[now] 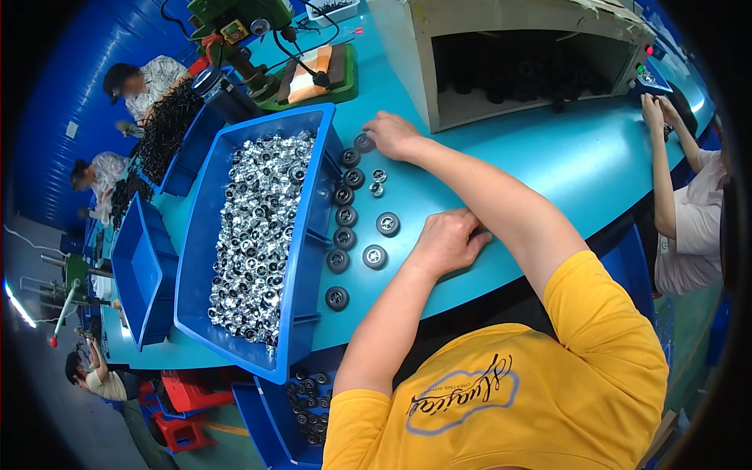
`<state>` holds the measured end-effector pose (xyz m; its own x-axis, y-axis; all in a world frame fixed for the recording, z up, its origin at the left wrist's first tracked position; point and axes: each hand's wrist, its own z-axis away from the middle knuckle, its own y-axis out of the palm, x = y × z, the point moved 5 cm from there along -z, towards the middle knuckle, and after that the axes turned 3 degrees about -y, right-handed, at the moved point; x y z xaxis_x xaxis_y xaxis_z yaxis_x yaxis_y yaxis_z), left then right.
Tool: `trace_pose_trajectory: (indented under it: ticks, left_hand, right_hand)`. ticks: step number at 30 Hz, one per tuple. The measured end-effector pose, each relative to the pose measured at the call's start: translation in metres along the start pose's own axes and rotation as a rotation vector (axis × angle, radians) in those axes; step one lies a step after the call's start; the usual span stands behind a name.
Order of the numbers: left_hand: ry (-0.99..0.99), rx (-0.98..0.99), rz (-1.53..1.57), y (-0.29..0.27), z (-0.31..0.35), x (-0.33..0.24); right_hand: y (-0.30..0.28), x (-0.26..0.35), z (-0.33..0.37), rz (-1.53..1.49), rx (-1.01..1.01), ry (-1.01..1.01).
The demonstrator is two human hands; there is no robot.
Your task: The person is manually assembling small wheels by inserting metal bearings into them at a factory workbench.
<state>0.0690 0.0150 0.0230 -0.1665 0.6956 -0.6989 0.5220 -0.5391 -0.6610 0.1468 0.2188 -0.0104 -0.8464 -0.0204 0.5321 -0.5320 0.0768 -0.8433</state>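
Yellow short-sleeved shirt (486,392) at 5 o'clock, right hand (395,137) at 12 pinches a round dark-grey wheel (363,142) topping the row of black spoked wheels (345,216), probably parked beside the blue rectangular plastic bin (301,258) for reach; left hand (449,241) curled at 3, can't tell if holding.
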Motion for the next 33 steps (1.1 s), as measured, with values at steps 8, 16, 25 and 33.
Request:
trace_pose_trajectory:
  ticks: [8, 16, 25, 33]
  left_hand:
    - [0.074, 0.002, -0.084, 0.0, 0.007, -0.002]
    - [-0.04, 0.039, -0.197, 0.0, 0.018, -0.012]
    - [-0.333, -0.514, -0.57, -0.101, 0.136, -0.019]
    - [-0.56, -0.374, -0.745, -0.088, 0.145, 0.006]
  right_hand:
    - [0.005, 0.062, 0.004, 0.19, 0.299, -0.119]
    - [0.012, 0.077, 0.026, 0.221, 0.327, -0.288]
    - [0.003, 0.078, 0.043, 0.242, 0.4, -0.32]
    - [0.006, 0.069, 0.057, 0.212, 0.241, -0.262]
